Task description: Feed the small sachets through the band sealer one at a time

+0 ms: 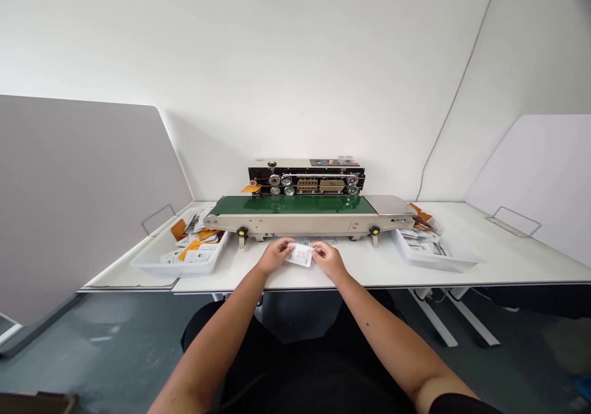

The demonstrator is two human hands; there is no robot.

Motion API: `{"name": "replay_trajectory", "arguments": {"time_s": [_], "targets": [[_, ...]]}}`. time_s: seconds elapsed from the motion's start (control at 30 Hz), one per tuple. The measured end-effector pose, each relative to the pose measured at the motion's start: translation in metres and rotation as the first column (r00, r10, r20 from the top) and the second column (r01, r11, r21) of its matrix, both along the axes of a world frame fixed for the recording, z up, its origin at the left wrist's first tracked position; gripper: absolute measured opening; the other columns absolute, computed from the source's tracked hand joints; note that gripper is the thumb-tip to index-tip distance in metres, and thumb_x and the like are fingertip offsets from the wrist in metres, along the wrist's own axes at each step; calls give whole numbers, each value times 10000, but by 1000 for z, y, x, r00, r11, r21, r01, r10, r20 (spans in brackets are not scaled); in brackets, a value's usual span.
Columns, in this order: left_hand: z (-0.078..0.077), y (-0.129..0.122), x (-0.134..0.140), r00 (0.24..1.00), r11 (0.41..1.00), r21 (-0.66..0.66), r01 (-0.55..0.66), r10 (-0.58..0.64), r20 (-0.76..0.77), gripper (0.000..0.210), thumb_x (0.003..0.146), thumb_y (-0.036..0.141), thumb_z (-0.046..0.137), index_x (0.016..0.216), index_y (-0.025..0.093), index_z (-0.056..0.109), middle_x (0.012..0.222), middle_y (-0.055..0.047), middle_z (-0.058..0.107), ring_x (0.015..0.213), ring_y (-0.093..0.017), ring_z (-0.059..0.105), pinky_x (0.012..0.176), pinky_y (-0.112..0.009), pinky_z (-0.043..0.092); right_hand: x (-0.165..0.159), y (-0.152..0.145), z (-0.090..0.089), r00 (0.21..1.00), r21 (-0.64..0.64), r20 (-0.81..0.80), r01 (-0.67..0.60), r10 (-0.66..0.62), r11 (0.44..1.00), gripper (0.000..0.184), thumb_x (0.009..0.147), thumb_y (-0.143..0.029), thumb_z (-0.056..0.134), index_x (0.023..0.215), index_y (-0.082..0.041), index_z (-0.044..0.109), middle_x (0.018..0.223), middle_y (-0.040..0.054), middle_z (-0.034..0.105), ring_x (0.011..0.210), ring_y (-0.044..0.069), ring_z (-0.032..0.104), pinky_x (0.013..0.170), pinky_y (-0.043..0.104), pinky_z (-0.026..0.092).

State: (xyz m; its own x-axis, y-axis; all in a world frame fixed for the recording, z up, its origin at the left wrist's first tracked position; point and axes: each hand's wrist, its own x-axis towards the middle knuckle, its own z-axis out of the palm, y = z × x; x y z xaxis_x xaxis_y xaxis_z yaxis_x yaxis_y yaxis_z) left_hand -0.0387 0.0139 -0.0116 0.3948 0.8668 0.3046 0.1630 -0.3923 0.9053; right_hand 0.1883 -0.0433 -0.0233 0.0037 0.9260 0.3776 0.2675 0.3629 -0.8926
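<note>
Between my two hands is a small white packet [300, 255] with pink and dark print, held just above the table's front part. My left hand [276, 255] pinches its left edge, fingers closed. At the opposite edge, my right hand [329, 259] grips it near the upper corner. Behind them stands a band sealing machine with a green conveyor belt [295, 204] and a row of rollers in its sealing head [307, 180]. An orange packet [250, 188] sits at the head's left end.
A white plastic bin [184, 268] of white and orange packets stands on the left. Another bin [443, 260] with similar packets is at right. Grey partition panels [83, 198] flank the white table [521, 266]. Under the machine lie some flat printed pieces, partly hidden.
</note>
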Motion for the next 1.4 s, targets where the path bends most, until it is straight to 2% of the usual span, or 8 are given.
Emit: {"name": "replay_trajectory", "arguments": {"time_s": [0.17, 0.57, 0.77, 0.83, 0.93, 1.1, 1.2, 1.4], "targets": [[5, -6, 1, 997, 998, -5, 65, -65, -48, 421, 807, 505, 705, 1041, 158, 657, 706, 15, 593, 617, -130, 543, 553, -223, 414, -2, 2, -1, 986, -41, 121, -114, 118, 993, 330, 807, -374, 634, 1094, -231, 709, 865, 23, 695, 738, 181, 616, 710, 301, 498], [9, -12, 1, 987, 978, -131, 162, -163, 1, 442, 780, 531, 735, 977, 199, 521, 596, 80, 509, 468, -86, 463, 456, -189, 327, 0, 8, -10, 978, -160, -49, -206, 201, 965, 299, 789, -398, 645, 1014, -201, 659, 727, -14, 620, 643, 149, 576, 611, 260, 457], [11, -12, -1, 988, 987, -96, 125, -115, 102, 458, 816, 535, 699, 1004, 213, 433, 658, 59, 596, 470, -74, 464, 473, -184, 344, 24, 14, 34, 928, -238, 108, -325, 357, 915, 245, 776, -345, 668, 974, -205, 634, 685, -29, 637, 534, 119, 541, 517, 220, 412], [11, -11, -3, 988, 993, -74, 97, -87, 130, 446, 837, 534, 674, 1025, 207, 436, 703, 38, 626, 487, -74, 467, 488, -190, 355, 50, 28, 67, 968, -144, 15, -244, 249, 959, 304, 773, -368, 674, 1025, -204, 622, 747, -5, 667, 556, 124, 567, 516, 220, 434], [10, -9, -4, 988, 994, -63, 91, -83, 127, 444, 841, 532, 669, 1035, 200, 447, 720, 26, 634, 500, -78, 470, 503, -201, 362, 105, 60, 118, 949, 111, -283, 178, -141, 978, 441, 791, -390, 657, 1177, -191, 574, 756, 3, 655, 557, 108, 556, 503, 195, 425], [10, -11, -4, 993, 992, -67, 106, -102, 62, 442, 848, 534, 661, 1049, 200, 452, 741, 13, 644, 546, -96, 498, 540, -215, 365, 187, 107, 155, 639, 34, -443, 712, -628, 701, 424, 845, -240, 528, 1260, -156, 531, 721, -1, 637, 542, 108, 564, 507, 194, 452], [11, -12, -4, 994, 993, -35, 112, -112, 2, 421, 848, 521, 665, 1038, 196, 477, 749, 2, 655, 596, -112, 531, 582, -229, 380, 202, 122, 151, 619, -150, -315, 716, -719, 682, 376, 784, -126, 541, 1155, -114, 598, 669, 6, 624, 525, 118, 565, 483, 199, 454], [12, -10, -4, 992, 993, -25, 116, -117, -39, 400, 853, 508, 669, 1021, 191, 492, 759, -7, 665, 630, -123, 549, 622, -245, 390, 173, 145, 144, 770, -308, -269, 500, -578, 809, 125, 764, -53, 572, 862, -84, 641, 553, 33, 590, 433, 95, 496, 405, 185, 420]]}}
